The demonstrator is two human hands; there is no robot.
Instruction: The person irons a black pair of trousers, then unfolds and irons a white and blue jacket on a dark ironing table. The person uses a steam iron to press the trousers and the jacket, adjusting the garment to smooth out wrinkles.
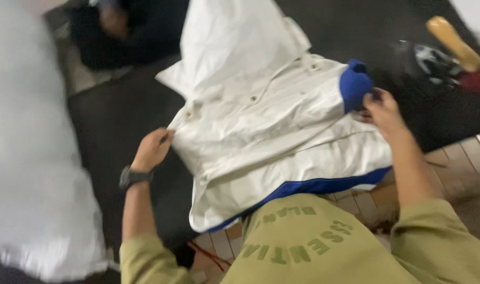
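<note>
The white jacket (271,131) with blue trim lies spread on the dark mat (114,126), its near hem over the tiled floor (461,158). The left hand (151,150) pinches its left edge and the right hand (382,108) grips the blue cuff (355,84); uneven pulling could bunch the fabric or drag the hem across the floor.

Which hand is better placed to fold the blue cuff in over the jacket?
Probably the right hand: its fingers already pinch the blue cuff. The left hand grips the jacket at the opposite edge, far from the cuff.
</note>
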